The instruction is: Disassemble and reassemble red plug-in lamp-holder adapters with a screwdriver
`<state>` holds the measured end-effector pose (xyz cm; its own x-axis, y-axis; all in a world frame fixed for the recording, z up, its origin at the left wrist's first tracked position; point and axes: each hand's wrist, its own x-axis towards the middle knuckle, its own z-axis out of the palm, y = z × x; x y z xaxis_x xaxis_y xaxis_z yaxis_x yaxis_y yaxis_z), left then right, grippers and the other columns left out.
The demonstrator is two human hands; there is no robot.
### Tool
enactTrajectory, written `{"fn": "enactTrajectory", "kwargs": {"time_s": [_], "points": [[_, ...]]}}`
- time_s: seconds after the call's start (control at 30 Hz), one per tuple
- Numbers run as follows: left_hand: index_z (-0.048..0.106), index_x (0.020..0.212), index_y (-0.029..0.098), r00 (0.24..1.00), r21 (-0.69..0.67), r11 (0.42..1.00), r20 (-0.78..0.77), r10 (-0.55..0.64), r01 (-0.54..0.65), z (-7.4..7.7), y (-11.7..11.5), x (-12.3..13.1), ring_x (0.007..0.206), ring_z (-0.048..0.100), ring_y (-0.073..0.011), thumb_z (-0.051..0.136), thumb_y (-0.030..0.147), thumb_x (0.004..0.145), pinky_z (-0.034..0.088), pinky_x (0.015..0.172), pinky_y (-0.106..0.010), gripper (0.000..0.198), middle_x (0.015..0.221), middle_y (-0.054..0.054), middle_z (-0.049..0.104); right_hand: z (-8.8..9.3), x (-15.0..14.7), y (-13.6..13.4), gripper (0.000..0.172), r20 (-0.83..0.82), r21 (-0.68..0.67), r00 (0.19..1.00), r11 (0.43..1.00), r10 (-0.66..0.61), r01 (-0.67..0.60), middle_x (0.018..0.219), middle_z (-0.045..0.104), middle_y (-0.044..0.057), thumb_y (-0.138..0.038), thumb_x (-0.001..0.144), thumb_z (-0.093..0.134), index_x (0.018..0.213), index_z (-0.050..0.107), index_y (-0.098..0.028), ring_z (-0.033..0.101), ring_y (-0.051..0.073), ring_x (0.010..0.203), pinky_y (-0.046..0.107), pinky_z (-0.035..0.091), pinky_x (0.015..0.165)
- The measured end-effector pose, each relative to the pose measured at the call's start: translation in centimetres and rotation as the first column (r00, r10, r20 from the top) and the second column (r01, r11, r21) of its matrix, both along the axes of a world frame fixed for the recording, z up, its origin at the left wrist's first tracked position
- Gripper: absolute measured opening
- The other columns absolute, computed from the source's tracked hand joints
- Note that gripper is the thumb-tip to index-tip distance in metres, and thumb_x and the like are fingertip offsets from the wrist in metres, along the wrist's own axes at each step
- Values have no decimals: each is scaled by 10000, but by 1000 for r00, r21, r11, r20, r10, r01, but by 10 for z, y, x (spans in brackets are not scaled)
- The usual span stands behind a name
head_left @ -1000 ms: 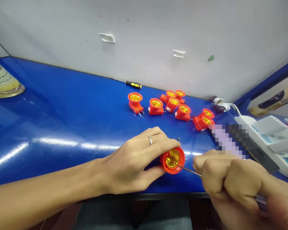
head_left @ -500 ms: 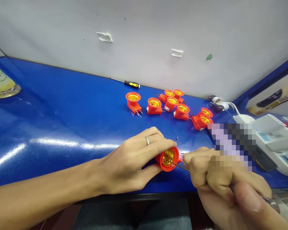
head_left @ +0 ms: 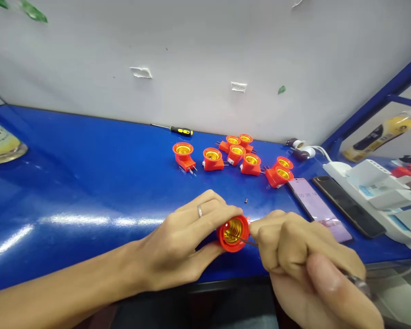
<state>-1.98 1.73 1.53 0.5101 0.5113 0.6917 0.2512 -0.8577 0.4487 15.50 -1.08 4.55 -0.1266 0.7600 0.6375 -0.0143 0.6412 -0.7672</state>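
My left hand (head_left: 188,233), with a ring on one finger, grips a red lamp socket (head_left: 222,237) by its rim. The socket's gold threaded opening faces me. In my right hand (head_left: 308,256) is a screwdriver (head_left: 248,241); its thin shaft reaches into the socket, and most of the handle is hidden by my closed fingers. Where the tip rests inside the socket I cannot make out exactly. A small screw (head_left: 245,200) lies on the blue table (head_left: 89,183) just beyond the socket.
Several red lamp sockets (head_left: 213,160) with plug pins stand toward the wall. Behind them lies a black and yellow screwdriver (head_left: 181,131). To the right are a lit phone (head_left: 317,203), a dark phone (head_left: 349,205) and a white holder (head_left: 380,187). A bottle (head_left: 2,141) stands at far left.
The camera view has shifted, so everything on the table appears slightly farther left and lower. Both hands keep their holds, with the screwdriver shaft still inside the socket.
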Motion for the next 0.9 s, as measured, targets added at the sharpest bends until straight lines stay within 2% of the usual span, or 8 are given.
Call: {"fn": "enactTrajectory", "kwargs": {"time_s": [0.1, 0.27, 0.43, 0.53, 0.6, 0.63, 0.8, 0.9], "points": [[542, 1248, 93, 1000, 32, 999, -6, -5, 5, 1, -1, 0, 885, 605, -152, 603, 39, 881, 547, 765, -276, 375, 961, -87, 680, 1, 1, 0, 504, 12, -40, 1000, 999, 8, -8, 480, 263, -36, -395, 1023, 383, 578, 275, -184, 301, 95, 425, 278, 313, 474], [538, 1259, 87, 1000, 76, 997, -5, -13, 13, 0, -1, 3, 893, 626, -171, 624, 37, 867, 564, 768, -293, 404, 960, -96, 687, -7, 12, -1, 448, 80, 155, 995, 985, 59, -71, 503, 348, -38, -342, 1025, 410, 609, 346, -187, 379, 94, 436, 283, 345, 496], [501, 1294, 49, 999, 146, 988, -31, -35, 39, 0, -3, 5, 908, 615, -190, 636, 39, 863, 571, 776, -348, 451, 970, -126, 677, -13, 9, -9, 443, 31, 157, 998, 986, 59, -63, 494, 327, -45, -341, 1020, 427, 615, 329, -191, 352, 89, 411, 282, 345, 468], [495, 1295, 35, 999, 185, 982, -47, -25, 33, 1, -5, 5, 885, 612, -189, 637, 57, 869, 573, 771, -358, 449, 965, -130, 673, -13, 2, -15, 483, -67, 148, 997, 987, -50, 59, 460, 270, -47, -330, 1030, 390, 579, 293, -185, 303, 83, 389, 277, 304, 443], [498, 1291, 42, 999, 177, 984, -40, -17, 24, 1, -7, 5, 870, 612, -189, 635, 93, 884, 578, 764, -364, 433, 956, -129, 673, -11, 3, -18, 522, -96, 79, 984, 984, -152, 159, 448, 247, -41, -348, 1035, 361, 551, 271, -173, 287, 81, 388, 272, 305, 443], [498, 1290, 44, 999, 163, 986, -39, -19, 25, 1, -7, 6, 868, 614, -192, 634, 108, 889, 581, 762, -369, 429, 951, -131, 674, -9, 6, -19, 530, -76, 46, 986, 987, -150, 154, 445, 255, -37, -362, 1034, 356, 547, 274, -170, 299, 82, 390, 269, 320, 445], [478, 1273, 10, 982, 172, 971, -125, -144, 165, 2, -8, 8, 893, 631, -222, 602, 152, 919, 579, 797, -399, 401, 953, -169, 684, 6, 28, -15, 459, 189, -35, 965, 983, 183, -179, 482, 337, -31, -404, 967, 496, 603, 327, -182, 398, 94, 440, 264, 389, 480], [491, 1226, -18, 978, 158, 972, -144, -153, 175, 2, -6, 9, 873, 622, -221, 593, 170, 929, 571, 784, -394, 367, 924, -183, 674, 14, 29, -8, 454, 246, -65, 938, 969, 246, -237, 529, 354, -34, -435, 904, 599, 626, 338, -189, 393, 92, 474, 254, 361, 474]]}}
